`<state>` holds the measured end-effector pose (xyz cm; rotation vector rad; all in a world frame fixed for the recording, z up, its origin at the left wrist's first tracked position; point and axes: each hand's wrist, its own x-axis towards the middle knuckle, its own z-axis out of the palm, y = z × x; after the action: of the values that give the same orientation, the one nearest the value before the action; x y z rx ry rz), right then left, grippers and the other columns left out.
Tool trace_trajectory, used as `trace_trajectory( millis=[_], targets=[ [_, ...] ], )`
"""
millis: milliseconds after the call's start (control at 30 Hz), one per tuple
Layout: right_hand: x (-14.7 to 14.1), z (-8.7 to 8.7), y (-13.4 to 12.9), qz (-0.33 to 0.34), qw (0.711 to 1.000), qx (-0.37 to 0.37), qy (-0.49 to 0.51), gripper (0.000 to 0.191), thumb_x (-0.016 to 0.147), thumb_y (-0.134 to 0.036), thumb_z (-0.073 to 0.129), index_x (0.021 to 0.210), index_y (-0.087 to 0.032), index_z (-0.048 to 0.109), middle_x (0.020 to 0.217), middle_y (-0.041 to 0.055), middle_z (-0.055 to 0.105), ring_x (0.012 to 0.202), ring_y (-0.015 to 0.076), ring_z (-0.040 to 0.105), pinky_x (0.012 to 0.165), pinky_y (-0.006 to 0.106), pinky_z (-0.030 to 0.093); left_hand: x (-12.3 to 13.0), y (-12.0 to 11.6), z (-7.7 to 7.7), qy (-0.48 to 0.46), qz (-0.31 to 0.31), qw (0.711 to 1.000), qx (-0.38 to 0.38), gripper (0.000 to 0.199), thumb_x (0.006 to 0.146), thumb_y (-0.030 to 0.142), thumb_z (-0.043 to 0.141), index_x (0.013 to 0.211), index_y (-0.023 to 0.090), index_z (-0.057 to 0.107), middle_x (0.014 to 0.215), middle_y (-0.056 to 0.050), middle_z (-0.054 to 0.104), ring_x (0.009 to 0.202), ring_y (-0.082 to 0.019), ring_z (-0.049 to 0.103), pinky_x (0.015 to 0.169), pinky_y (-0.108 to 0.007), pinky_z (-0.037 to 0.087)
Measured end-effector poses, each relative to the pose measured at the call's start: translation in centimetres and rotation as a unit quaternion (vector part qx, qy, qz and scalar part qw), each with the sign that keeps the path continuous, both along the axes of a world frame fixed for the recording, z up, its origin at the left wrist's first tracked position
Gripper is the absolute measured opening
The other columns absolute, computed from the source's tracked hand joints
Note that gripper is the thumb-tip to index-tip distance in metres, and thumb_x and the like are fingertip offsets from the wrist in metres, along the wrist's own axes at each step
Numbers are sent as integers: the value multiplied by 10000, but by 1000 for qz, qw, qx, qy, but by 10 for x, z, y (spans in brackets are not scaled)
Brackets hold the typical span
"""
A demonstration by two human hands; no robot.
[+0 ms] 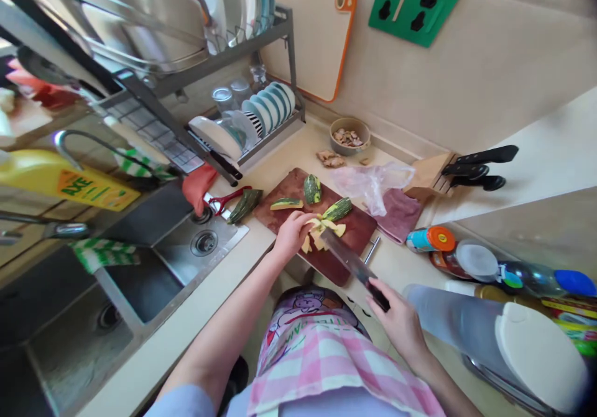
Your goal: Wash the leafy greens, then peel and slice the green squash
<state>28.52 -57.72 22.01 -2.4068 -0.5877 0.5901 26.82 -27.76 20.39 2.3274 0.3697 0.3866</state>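
Observation:
In my right hand (pixel 396 314) is a kitchen knife (pixel 347 256), gripped by its black handle, its wide blade slanting over the cutting board. Closed at the fingertips, my left hand (pixel 296 233) holds a pale piece of zucchini (pixel 313 224) just beyond the blade's tip. Cut zucchini pieces (pixel 319 239) lie around the blade on the brown cutting board (pixel 333 269). Larger green-skinned zucchini chunks (pixel 312 189) and a long zucchini wedge (pixel 286 204) sit farther back on the board. Left of it, a zucchini length (pixel 245 206) rests on the counter beside a red-handled peeler (pixel 228 199).
A sink (pixel 184 261) is on the left, below a dish rack (pixel 275 32). Behind the board are a bowl (pixel 351 136), ginger (pixel 330 158) and a plastic bag (pixel 373 181). A knife block (pixel 429 171), jars and a water jug (pixel 457 317) stand at right.

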Motion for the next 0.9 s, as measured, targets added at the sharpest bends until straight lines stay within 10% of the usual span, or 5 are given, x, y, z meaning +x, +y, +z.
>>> trace_trajectory(
  millis=[200, 400, 567, 733, 900],
  targets=[
    [7, -36, 37, -142, 981, 32, -127, 478, 823, -392, 434, 1227, -138, 465, 1171, 148, 579, 1043, 244, 553, 900, 375, 431, -96, -6, -15, -38, 113, 989, -88, 275, 874, 246, 448, 1125, 189, 546, 918, -51, 610, 813, -138, 578, 761, -276, 481],
    [32, -80, 39, -92, 968, -74, -224, 434, 830, -337, 404, 1198, -128, 501, 1080, 159, 608, 944, 266, 565, 823, 391, 434, -257, -80, -116, 93, 125, 972, -174, 235, 861, 248, 426, 1017, 201, 595, 1005, -80, 646, 936, -193, 603, 836, -355, 492],
    [21, -71, 34, -29, 948, -164, -273, 460, 825, -414, 444, 1185, -140, 527, 985, 164, 608, 896, 300, 558, 781, 439, 422, -378, -167, -189, 244, 165, 913, -282, 238, 827, 248, 398, 932, 252, 611, 934, -45, 678, 894, -211, 633, 813, -352, 502],
    [-55, -62, 65, 120, 961, 61, -240, 301, 864, -333, 431, 1104, -195, 550, 1095, 118, 577, 1041, 241, 524, 932, 393, 398, -412, -221, -239, 313, 233, 855, -341, 238, 803, 222, 387, 889, 232, 608, 884, -44, 685, 853, -205, 644, 788, -318, 489],
    [-127, -193, 100, 294, 954, 59, 4, 287, 902, -285, 352, 1065, -180, 563, 1038, 108, 615, 930, 182, 591, 812, 294, 484, -382, -250, -308, 289, 342, 824, -347, 253, 791, 218, 397, 921, 216, 614, 974, -50, 670, 951, -191, 612, 850, -278, 445]
  ],
)
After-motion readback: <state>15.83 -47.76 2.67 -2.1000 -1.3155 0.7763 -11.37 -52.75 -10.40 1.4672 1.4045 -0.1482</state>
